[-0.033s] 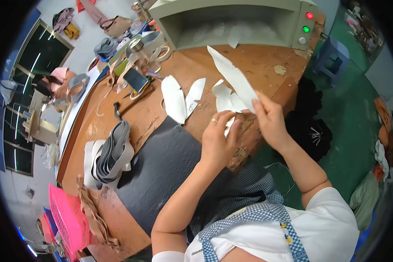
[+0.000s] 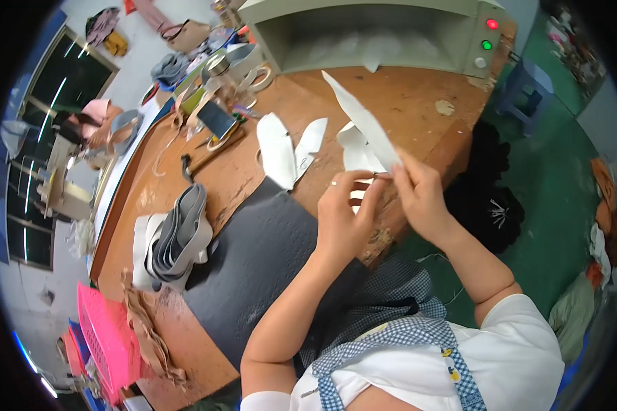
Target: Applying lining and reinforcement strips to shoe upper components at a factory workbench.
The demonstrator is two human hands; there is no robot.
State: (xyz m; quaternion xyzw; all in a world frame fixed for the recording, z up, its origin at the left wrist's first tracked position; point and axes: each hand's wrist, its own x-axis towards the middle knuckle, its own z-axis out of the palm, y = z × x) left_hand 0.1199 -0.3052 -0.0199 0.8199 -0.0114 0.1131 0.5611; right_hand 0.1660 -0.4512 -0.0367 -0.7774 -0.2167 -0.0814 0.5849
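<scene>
A long, pointed white sheet piece (image 2: 363, 113) stands tilted up from the bench, its lower end pinched between the thumb and fingers of my right hand (image 2: 420, 195). Close beside it, my left hand (image 2: 344, 218) is closed, thumb and fingertips meeting at the lower edge of that same piece. My fingers partly hide this edge. White also shows between the left fingers. Behind the hands lies another curved white piece (image 2: 353, 147), partly covered. Two more cut pieces rest further left: a wide white piece (image 2: 276, 151) and a narrow white piece (image 2: 310, 145).
A dark grey sheet (image 2: 260, 267) covers the bench's near side. Grey and white strips (image 2: 178, 240) are coiled left of it, near a hammer (image 2: 206, 159) and phone (image 2: 216, 122). At the back stands an open-fronted machine (image 2: 377, 41). A blue stool (image 2: 526, 92) is at right.
My left thumb and fingertips have come together at the piece's lower edge. The long piece has turned slightly more edge-on, and the whole view has shifted a little.
</scene>
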